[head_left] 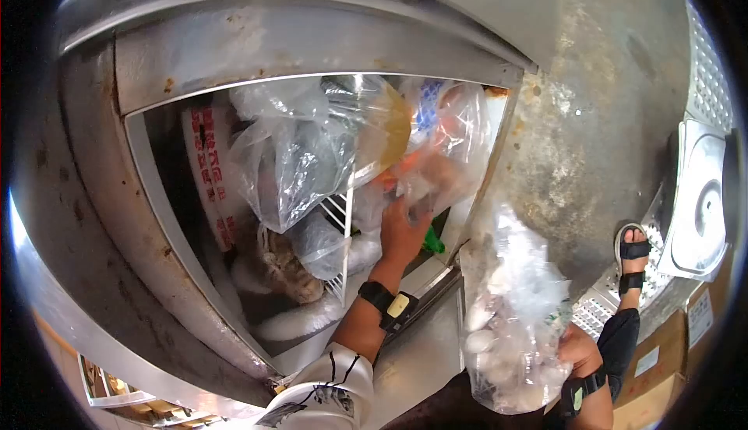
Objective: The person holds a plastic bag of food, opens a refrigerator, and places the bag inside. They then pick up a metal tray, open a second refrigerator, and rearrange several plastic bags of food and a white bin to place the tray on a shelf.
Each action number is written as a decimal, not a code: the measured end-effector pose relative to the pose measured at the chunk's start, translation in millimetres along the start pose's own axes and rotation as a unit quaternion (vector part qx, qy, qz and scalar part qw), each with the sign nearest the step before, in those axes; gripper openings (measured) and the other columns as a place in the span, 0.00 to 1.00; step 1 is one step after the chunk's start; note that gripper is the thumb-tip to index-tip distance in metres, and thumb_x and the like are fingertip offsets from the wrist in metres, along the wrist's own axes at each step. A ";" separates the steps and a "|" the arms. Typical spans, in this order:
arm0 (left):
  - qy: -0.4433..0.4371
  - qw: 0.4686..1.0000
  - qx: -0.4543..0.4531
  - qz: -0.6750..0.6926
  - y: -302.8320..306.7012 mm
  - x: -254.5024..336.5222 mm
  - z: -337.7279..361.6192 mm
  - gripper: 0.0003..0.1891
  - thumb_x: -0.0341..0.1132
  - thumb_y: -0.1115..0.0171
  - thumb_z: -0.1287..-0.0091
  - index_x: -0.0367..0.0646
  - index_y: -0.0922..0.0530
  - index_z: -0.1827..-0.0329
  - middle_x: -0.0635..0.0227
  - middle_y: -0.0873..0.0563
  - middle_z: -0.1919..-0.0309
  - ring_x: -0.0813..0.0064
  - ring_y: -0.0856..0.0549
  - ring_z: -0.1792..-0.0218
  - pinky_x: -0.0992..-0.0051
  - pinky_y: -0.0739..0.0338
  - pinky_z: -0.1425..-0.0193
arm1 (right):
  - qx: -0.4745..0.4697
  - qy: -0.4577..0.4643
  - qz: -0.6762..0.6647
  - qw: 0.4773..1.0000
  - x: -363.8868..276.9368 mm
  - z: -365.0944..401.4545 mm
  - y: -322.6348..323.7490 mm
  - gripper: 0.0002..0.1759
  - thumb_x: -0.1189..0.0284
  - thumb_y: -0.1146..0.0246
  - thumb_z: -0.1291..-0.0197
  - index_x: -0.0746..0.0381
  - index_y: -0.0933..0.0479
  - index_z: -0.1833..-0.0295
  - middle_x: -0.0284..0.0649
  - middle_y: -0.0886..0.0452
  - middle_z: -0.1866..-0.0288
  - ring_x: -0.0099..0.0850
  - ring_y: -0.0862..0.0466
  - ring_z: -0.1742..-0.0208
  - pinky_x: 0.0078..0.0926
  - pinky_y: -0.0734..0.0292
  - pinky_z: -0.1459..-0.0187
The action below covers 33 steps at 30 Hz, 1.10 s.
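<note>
My left hand point(401, 231) reaches into an open metal freezer point(312, 37) and touches a clear plastic bag point(432, 177) with orange contents; its fingertips are partly hidden by the plastic. Around it lie more clear bags, one large and crumpled point(292, 157), and a white wire rack point(347, 235). Something green point(435, 237) shows just right of the fingers. Outside the freezer, at the lower right, my right hand point(578, 350) is closed on the side of a clear bag point(518, 329) with pale round pieces in it.
Frost and a brown item point(288, 270) are low in the freezer. A white sack with red print point(209, 173) stands at its left. On the right are a sandaled foot point(633, 249), perforated metal panels point(596, 305), a round-centred metal item point(701, 200) and cardboard boxes point(654, 352).
</note>
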<state>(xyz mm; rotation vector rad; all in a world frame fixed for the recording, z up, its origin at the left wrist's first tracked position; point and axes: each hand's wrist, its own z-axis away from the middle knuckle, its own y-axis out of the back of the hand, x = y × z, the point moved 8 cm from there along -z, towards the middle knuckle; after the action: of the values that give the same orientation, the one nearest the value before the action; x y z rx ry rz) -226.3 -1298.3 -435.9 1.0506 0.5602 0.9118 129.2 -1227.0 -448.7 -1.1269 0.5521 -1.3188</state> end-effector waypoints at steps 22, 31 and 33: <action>-0.067 0.991 0.116 0.012 36.4 -48.4 61.1 0.17 0.29 0.42 0.44 0.37 0.29 0.51 0.47 0.22 0.58 0.47 0.23 0.56 0.60 0.28 0.53 | 0.093 0.010 0.109 0.990 5.6 16.9 24.6 0.50 0.85 0.31 0.72 0.66 0.43 0.35 0.43 0.29 0.41 0.34 0.27 0.43 0.33 0.33 0.43; 0.098 0.988 0.041 0.109 63.9 -30.3 152.7 0.11 0.30 0.44 0.41 0.44 0.26 0.55 0.52 0.20 0.63 0.55 0.20 0.60 0.66 0.26 0.58 | 0.087 0.051 0.098 0.990 -5.7 -13.5 -12.2 0.40 0.85 0.31 0.65 0.67 0.35 0.40 0.41 0.25 0.46 0.32 0.24 0.47 0.31 0.31 0.46; 0.067 0.996 0.001 0.054 61.7 -20.9 151.9 0.11 0.31 0.45 0.41 0.43 0.26 0.55 0.53 0.20 0.63 0.55 0.20 0.61 0.66 0.25 0.58 | 0.108 0.052 0.123 0.985 -8.2 -21.6 -17.7 0.33 0.85 0.32 0.61 0.67 0.31 0.43 0.39 0.23 0.49 0.30 0.23 0.49 0.29 0.30 0.47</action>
<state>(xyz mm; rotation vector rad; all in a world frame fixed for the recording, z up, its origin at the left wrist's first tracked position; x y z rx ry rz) -143.0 -1377.8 -317.3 1.0348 0.6197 1.0821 100.6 -1224.0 -444.3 -0.7876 0.5897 -1.1949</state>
